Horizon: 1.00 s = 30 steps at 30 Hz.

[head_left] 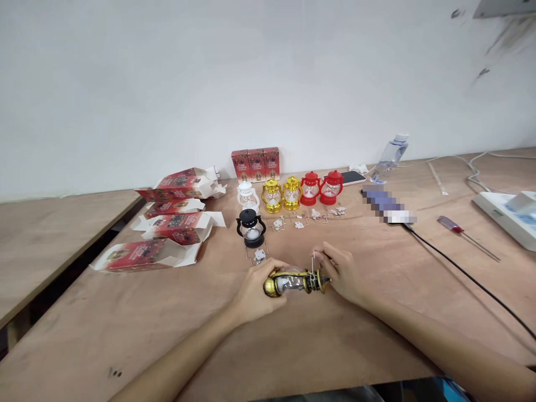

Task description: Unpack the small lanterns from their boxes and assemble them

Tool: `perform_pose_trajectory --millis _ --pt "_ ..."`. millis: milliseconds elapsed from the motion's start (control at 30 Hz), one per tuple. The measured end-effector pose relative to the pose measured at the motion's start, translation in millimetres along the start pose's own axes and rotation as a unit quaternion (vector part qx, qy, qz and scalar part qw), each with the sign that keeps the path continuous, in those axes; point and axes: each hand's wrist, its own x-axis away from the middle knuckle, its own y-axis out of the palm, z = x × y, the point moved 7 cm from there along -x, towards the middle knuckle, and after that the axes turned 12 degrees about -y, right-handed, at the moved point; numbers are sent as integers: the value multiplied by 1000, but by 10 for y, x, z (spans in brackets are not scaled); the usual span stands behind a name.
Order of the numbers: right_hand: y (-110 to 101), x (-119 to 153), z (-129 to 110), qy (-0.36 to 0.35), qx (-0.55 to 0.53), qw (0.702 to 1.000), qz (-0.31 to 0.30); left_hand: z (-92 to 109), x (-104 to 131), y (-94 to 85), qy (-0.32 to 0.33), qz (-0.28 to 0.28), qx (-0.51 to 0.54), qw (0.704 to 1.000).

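Note:
My left hand (256,289) is wrapped round the base end of a small black-and-gold lantern (292,281), which lies sideways with its cap toward the right. At the cap end, my right hand (341,272) pinches a thin bent wire handle (313,261) against the lantern's side. Whether the wire's end sits in a hole cannot be made out. Beyond my hands stands a black lantern (252,230), with a wire and small white parts (259,255) in front of it. Behind it are a white lantern (248,196), two gold lanterns (272,196) and two red lanterns (310,188).
Several opened red boxes (134,254) lie at the left; three closed boxes (255,164) stand against the wall. Small loose parts (298,224) lie before the lanterns. At right are a phone (381,202) with a cable, a bottle (389,160), a screwdriver (451,224) and a power strip (506,215).

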Motion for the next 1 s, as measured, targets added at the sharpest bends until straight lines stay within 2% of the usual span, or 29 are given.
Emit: perform_pose_trajectory --millis 67,167,300,367,433,500,567,667,767,833,867,933,1000 --pt "-20 16 -19 -9 12 1000 27 -71 -25 -30 -24 17 35 999" --pt "4 18 -77 -12 -14 999 37 -146 -56 -72 -44 43 63 996" --pt "-4 20 -104 -1 -68 997 44 -139 -68 -69 -35 29 85 995" --pt "-49 42 -71 3 -106 992 68 -117 -63 -43 -31 -7 114 993" --pt "-143 70 5 16 -141 982 128 -85 -46 27 -33 -80 139 987" --pt "-248 89 133 54 -159 966 197 -51 -6 107 -42 -162 154 974" --pt "-314 82 302 118 -163 951 235 -27 41 158 -59 -218 174 959" --pt "-366 51 573 208 -155 935 241 -19 92 197 -83 -255 214 939" --pt "-462 41 744 226 -97 935 255 -41 109 216 -85 -265 227 934" --pt "-484 18 739 197 -18 952 235 -71 106 224 -88 -269 228 931" --pt "-453 -7 702 175 29 963 203 -85 102 226 -91 -272 230 930" --pt "-283 -69 591 127 126 980 91 -104 90 225 -96 -275 237 927" --pt "-21 -104 481 85 215 971 -55 -106 75 217 -94 -276 250 923"
